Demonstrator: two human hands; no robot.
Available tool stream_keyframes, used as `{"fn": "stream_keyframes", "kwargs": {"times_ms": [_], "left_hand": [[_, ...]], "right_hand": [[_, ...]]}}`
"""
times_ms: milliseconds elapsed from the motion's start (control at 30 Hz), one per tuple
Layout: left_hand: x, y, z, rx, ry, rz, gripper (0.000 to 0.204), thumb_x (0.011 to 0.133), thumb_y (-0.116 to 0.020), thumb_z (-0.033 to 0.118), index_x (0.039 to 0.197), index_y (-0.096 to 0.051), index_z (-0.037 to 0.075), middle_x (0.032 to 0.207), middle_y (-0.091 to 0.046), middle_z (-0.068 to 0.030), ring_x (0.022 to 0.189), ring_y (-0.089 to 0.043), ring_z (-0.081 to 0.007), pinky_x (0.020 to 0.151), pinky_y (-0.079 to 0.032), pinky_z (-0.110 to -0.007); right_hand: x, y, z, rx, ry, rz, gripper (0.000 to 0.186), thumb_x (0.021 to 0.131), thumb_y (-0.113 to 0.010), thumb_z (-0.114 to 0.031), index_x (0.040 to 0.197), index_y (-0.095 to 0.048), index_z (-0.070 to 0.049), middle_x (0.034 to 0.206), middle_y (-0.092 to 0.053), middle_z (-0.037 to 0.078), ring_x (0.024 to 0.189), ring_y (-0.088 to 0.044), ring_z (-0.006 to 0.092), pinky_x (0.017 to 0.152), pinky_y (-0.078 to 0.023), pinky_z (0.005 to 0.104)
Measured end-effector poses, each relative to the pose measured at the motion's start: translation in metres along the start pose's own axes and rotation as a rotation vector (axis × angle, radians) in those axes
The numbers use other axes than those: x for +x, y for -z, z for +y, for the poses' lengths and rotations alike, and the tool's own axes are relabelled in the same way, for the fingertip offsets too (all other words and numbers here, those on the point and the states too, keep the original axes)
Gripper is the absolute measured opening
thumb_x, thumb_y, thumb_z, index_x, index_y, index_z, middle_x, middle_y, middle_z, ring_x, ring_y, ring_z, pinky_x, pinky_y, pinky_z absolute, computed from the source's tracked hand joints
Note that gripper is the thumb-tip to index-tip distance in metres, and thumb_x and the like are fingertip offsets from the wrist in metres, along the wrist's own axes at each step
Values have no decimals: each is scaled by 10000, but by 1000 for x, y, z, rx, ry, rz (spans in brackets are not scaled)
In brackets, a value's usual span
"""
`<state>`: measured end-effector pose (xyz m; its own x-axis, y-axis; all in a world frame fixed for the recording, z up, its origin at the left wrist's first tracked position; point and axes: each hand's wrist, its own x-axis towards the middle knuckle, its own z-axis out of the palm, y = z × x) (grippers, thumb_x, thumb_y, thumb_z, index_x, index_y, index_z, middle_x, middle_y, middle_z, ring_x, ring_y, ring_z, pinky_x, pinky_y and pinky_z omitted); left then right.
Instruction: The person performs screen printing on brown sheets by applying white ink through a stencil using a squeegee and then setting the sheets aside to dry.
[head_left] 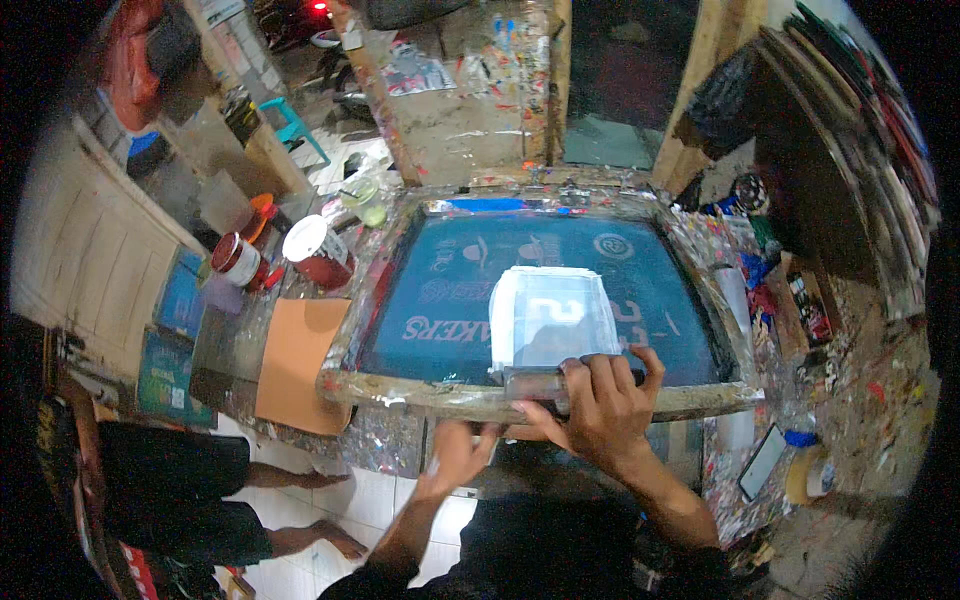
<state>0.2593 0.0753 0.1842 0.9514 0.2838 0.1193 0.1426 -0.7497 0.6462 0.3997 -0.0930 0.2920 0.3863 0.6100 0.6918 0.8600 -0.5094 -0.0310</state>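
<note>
A silk-screen frame (660, 402) with dark blue-green mesh (420, 275) lies before me. Its mesh bears pale stencil shapes, and a white-bordered rectangle (503, 318) with a pale figure stands out near the middle. My right hand (607, 405) grips a squeegee (535, 386) over the near rail, at the rectangle's lower edge. The thumb passes under the squeegee and the fingers curl over it. My left hand (458, 458) is just below the near wooden rail, left of the squeegee. Its fingers look curled, but the rail hides their tips, and what they hold is unclear.
Left of the frame lie a brown sheet (300, 365), a red-stained white tub (318, 252), another paint pot (240, 260) and a cup (365, 200). A phone (762, 462) and tape roll (810, 474) lie at right. Another person's legs (290, 490) show at lower left.
</note>
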Motion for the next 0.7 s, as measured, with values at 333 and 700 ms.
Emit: {"fn": "stream_keyframes", "kwargs": {"times_ms": [333,700], "left_hand": [[31,-28,-18,433,-245,-116,441,939,-505,512,1354,-560,372,1465,-462,-63,1439,-298,-333,1133,-123,-671],[113,-47,-58,904,-26,204,534,961,-498,420,1436,-495,175,1630,-119,-184,1488,-82,-450,1109,-91,-722]], "right_hand": [[88,30,23,-35,17,6,514,779,-718,-563,811,-558,-75,774,-550,111,742,-549,300,848,-380,461],[231,49,89,-206,103,-78,555,890,-563,-568,1062,-675,-52,885,-661,245,875,-642,391,763,-495,497]]}}
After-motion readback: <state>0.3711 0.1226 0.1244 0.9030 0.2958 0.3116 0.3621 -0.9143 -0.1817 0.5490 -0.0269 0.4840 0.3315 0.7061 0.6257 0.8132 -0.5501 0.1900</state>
